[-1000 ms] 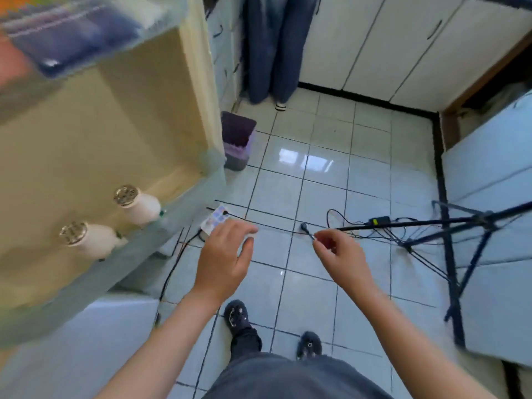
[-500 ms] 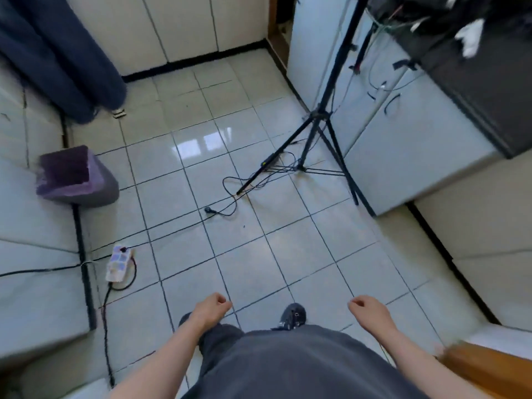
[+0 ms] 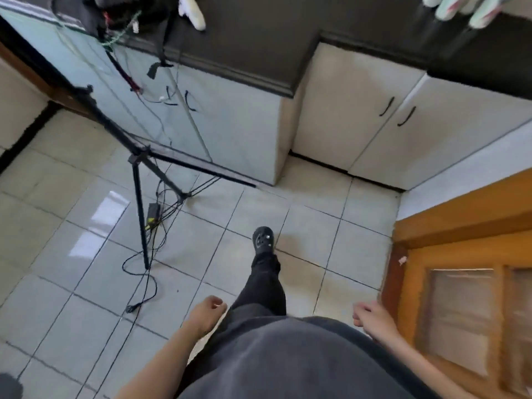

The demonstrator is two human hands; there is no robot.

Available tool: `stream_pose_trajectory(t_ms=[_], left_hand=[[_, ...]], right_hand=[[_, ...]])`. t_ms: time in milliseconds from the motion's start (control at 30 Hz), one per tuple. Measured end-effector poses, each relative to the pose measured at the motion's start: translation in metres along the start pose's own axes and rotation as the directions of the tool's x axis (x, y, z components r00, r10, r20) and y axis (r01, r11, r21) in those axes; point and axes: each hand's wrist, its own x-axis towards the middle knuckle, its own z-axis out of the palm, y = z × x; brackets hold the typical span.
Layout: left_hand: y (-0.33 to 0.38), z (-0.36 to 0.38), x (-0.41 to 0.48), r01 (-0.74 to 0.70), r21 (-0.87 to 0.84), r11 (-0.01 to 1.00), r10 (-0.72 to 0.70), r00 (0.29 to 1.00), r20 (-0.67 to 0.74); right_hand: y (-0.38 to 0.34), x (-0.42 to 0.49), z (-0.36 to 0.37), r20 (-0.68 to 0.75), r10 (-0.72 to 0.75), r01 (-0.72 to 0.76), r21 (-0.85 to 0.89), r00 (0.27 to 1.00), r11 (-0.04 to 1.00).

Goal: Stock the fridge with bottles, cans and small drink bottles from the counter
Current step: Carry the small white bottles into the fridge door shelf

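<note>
Nothing was gripped by either hand. Low in the view, the left hand (image 3: 205,312) was seen with its fingers loosely curled inward and nothing between them. The right hand (image 3: 371,315) was likewise loosely curled and empty, just beside an orange-brown wooden door with pale panes (image 3: 460,254). Both hands were held at the sides of a dark grey garment (image 3: 288,355) worn on the torso.

Several pale small bottles with green and red markings (image 3: 460,8) were seen, blurred, at the top right edge on the dark brown countertop (image 3: 259,38), well apart from both hands. Their number could not be told. Another white elongated object (image 3: 193,14) lay on the same countertop further left; what it was could not be made out.

Under the countertop, white cabinet doors with curved black handles (image 3: 359,110) were shown closed. A black tripod (image 3: 138,197) was stood on the glossy pale tiled floor (image 3: 72,312), with one leg running close along the cabinet base. Black cables (image 3: 149,280) were trailed across the tiles around the tripod's legs, and a small black power adapter (image 3: 153,212) lay among them between two legs. A tangle of cords and dark gear (image 3: 115,21) was gathered at the countertop's left end. One leg in black trousers (image 3: 264,283) was stretched forward, ending in a black perforated clog (image 3: 263,239) set on the tiles.
</note>
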Motion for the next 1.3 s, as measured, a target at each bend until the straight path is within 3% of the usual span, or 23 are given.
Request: stream_pose_trajectory(t_ms=[133,300,633,833,967,1133,1300], left_hand=[[0.057,-0.043,0.060,-0.034,0.150,0.988,0.030,0.999,0.025],[0.166,-0.091,0.131,-0.108,0.245,0.963,0.109,0.994,0.009],[0.416,-0.126,0.191,-0.404,0.379,0.833,0.337,0.912,0.233],[0.485,-0.130,0.203,-0.442,0.364,0.820,0.357,0.892,0.278],[0.504,-0.128,0.208,-0.399,0.306,0.865,0.325,0.908,0.265],[0.550,-0.129,0.212,-0.336,0.200,0.920,0.285,0.926,0.247],[0.672,-0.136,0.208,-0.471,0.152,0.869,0.418,0.863,0.285]], right_hand=[[0.001,0.016,-0.030,-0.043,0.181,-0.164,0.258,0.982,0.952],[-0.030,0.040,-0.084,-0.136,0.261,-0.187,0.402,0.956,0.896],[-0.125,0.099,-0.172,-0.283,0.259,-0.171,0.298,0.924,0.939],[-0.147,0.139,-0.196,-0.264,0.273,-0.169,0.357,0.925,0.919],[-0.157,0.181,-0.237,-0.216,0.285,-0.185,0.390,0.934,0.902],[-0.212,0.243,-0.332,-0.307,0.097,0.023,0.363,0.947,0.932],[-0.278,0.279,-0.447,-0.450,-0.108,0.298,0.377,0.886,0.877]])
